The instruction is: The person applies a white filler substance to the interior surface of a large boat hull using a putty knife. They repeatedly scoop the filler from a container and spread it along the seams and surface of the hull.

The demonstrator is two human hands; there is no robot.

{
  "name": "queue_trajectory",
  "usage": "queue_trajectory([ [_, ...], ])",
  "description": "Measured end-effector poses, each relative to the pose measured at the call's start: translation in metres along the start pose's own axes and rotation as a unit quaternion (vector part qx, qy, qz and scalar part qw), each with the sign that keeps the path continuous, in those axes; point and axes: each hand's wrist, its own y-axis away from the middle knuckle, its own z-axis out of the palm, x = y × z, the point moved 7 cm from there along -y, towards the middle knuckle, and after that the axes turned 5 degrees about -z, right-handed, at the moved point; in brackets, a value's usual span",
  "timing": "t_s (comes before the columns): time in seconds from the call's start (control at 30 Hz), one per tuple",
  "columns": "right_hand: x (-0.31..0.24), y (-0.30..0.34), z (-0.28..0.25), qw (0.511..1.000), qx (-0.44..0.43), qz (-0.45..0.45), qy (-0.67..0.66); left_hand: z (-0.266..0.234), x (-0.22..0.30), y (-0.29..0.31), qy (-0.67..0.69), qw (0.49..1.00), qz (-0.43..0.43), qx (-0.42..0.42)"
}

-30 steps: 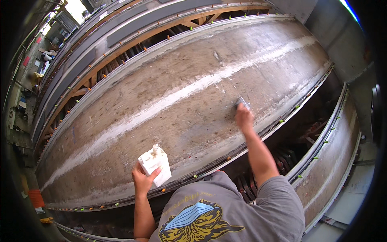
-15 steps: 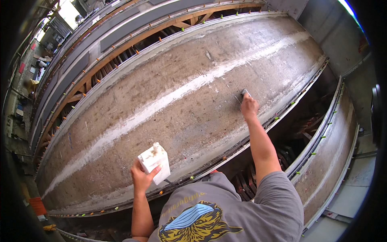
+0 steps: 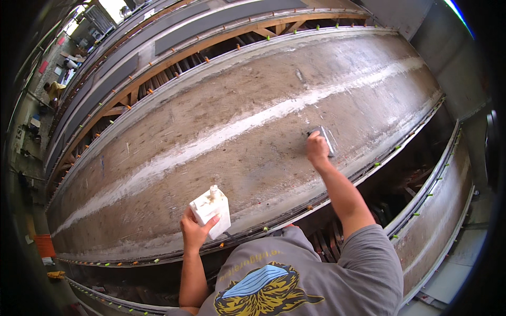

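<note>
My left hand (image 3: 196, 230) grips a white boxy plastic jug (image 3: 213, 213) from its left side, thumb across the front. A short neck stands up from the jug's top, which has tan smears. My right hand (image 3: 318, 148) is closed round the handle of a flat, grey rectangular trowel (image 3: 331, 141). The trowel lies against, or just above, the long curved brown panel (image 3: 211, 129), to the right of its middle; which of the two I cannot tell. A chalky white band (image 3: 226, 128) runs lengthwise along the panel.
Green and orange pegs (image 3: 266, 229) line the panel's edges. Beyond it rises a wooden frame (image 3: 179, 48) under another curved form with dark grey sheets (image 3: 221, 27). A second brown panel (image 3: 440, 221) stands at right, across a dark gap. A person (image 3: 54, 89) is at far left.
My right hand has moved slightly down and left, and the trowel has turned so that its broad face shows. The jug stays in my left hand. The whole view has shifted a little.
</note>
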Motion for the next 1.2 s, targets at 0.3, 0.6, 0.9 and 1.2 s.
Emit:
queue_trajectory([
  [0.3, -0.266, 0.169, -0.054, 0.969, 0.004, -0.245, -0.029, -0.029, -0.012, 0.013, 0.050, 0.999, -0.008, 0.021],
  [0.6, -0.184, 0.097, -0.044, 0.903, -0.237, -0.056, -0.353, -0.015, 0.005, -0.006, 0.038, 0.999, 0.012, -0.014],
  [0.9, 0.155, -0.004, -0.045, 0.952, -0.116, 0.166, -0.230, 0.000, 0.010, -0.009, 0.024, 1.000, 0.000, -0.020],
  [1.2, 0.011, 0.064, -0.014, 0.997, 0.065, -0.032, 0.034, 0.025, 0.020, -0.015, 0.029, 0.999, -0.007, -0.035],
])
